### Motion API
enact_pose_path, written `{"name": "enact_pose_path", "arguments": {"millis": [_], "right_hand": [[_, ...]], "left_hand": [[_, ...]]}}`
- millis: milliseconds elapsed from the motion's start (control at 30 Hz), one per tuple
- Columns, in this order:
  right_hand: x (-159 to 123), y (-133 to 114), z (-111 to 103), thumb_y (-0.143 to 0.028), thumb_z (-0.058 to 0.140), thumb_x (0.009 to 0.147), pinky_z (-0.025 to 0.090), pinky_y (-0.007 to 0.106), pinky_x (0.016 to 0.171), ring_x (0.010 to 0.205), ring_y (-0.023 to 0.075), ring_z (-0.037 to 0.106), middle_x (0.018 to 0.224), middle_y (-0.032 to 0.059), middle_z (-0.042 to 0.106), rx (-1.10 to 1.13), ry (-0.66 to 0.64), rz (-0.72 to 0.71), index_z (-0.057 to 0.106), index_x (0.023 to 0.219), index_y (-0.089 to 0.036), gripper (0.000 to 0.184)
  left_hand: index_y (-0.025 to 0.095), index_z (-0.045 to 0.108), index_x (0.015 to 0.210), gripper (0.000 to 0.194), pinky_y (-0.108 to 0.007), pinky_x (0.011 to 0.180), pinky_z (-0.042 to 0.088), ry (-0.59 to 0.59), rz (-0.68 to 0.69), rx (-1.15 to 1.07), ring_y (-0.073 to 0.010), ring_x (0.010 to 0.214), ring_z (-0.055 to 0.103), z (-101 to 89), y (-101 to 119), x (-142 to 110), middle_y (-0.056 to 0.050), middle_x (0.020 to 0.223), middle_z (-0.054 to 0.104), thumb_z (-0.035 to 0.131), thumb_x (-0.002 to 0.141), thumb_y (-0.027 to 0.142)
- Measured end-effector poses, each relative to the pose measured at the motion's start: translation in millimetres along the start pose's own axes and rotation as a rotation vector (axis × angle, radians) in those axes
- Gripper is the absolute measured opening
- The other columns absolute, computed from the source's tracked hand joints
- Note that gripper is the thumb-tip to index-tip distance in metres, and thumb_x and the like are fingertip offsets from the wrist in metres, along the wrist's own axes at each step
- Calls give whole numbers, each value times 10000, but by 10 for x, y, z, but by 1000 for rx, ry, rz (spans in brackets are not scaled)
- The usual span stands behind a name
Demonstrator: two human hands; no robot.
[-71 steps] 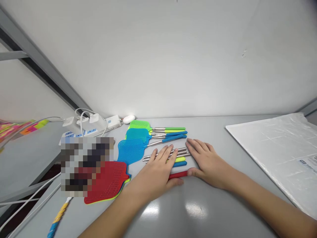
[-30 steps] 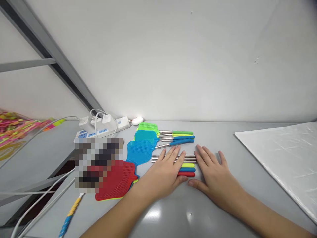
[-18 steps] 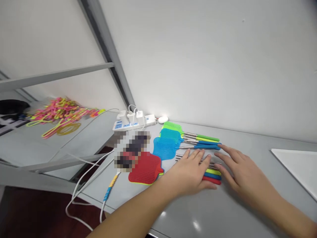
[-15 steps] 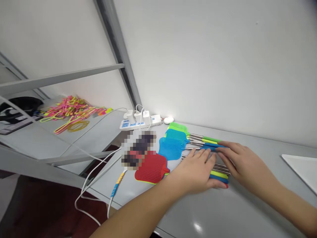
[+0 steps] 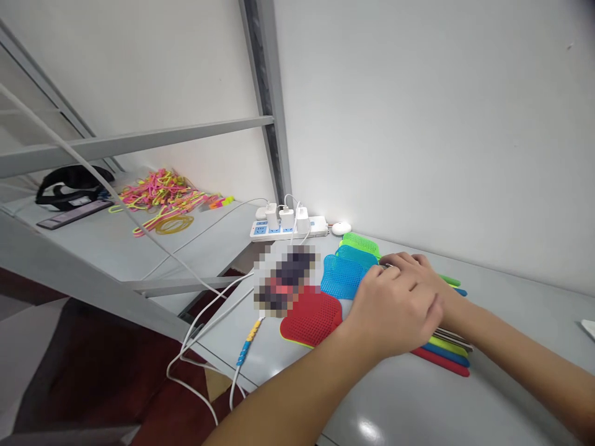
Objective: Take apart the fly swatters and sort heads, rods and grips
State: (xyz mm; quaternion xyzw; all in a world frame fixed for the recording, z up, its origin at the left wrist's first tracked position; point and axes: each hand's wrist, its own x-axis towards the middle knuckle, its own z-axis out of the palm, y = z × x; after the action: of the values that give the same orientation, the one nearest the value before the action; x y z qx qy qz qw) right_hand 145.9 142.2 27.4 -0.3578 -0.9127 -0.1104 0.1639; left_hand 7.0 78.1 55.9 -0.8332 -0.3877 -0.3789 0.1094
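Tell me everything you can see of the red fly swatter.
The red fly swatter lies flat over the grey table, its broad, hole-patterned head looking like plastic, with a yellow-green edge showing beneath. A slim red grip, apparently its own, emerges beyond the left hand, beside a blue grip. That hand and its forearm hide the middle, so contact there can't be told. The head's upper left part is blurred out.

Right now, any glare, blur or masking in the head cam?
Head view: bright glare on the gray tabletop near the bottom edge; soft shadow below the right forearm. Head view: pixelated block overlapping the red flyswatter, whatever lies under it unreadable. Head view: top-right corner darkened; white power strip reasonably sharp.
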Motion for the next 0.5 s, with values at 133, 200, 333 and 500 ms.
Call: {"name": "enact_pose_path", "arguments": {"millis": [133, 200, 333, 500], "right_hand": [[-28, 55, -129, -191, 546, 818, 379, 461, 928, 1058, 286, 529, 1079, 114, 627, -82, -98, -49, 652, 921, -202, 148], [-88, 109, -240, -143, 463, 860, 345, 498, 989, 994, 263, 555, 977, 103, 628, -129, -73, -53, 625, 907, -189, 175], [-279, 221, -551, -173, 374, 952, 432, 422, 892, 741, 196, 572, 764, 46, 588, -123, 143, 9, 573, 971, -158, 200], [-646, 249, -998, -430, 382, 1000, 384, 282, 532, 614, 171, 570, 775, 23, 635, -54, 145, 276, 549, 1051, -212, 279]], "left_hand": [[171, 649, 735, 296, -329, 637, 370, 57, 39, -25, -194, 771, 577, 8, 10, 11, -54, 794, 680, 445, 924, 273], [169, 648, 753, 233, -326, 642, 376, 130, 32, -52, -185, 766, 560, -26, 2, 29, -38, 793, 674, 481, 898, 241], [171, 650, 994, 187, -351, 774, 430, 327, 44, -100, -201, 890, 550, -90, -16, 45, -48, 975, 674, 563, 830, 191], [238, 491, 1269, 520, -479, 988, 399, 501, 40, -133, -266, 1140, 492, -124, -20, 23, -96, 1242, 526, 603, 763, 187]]}}
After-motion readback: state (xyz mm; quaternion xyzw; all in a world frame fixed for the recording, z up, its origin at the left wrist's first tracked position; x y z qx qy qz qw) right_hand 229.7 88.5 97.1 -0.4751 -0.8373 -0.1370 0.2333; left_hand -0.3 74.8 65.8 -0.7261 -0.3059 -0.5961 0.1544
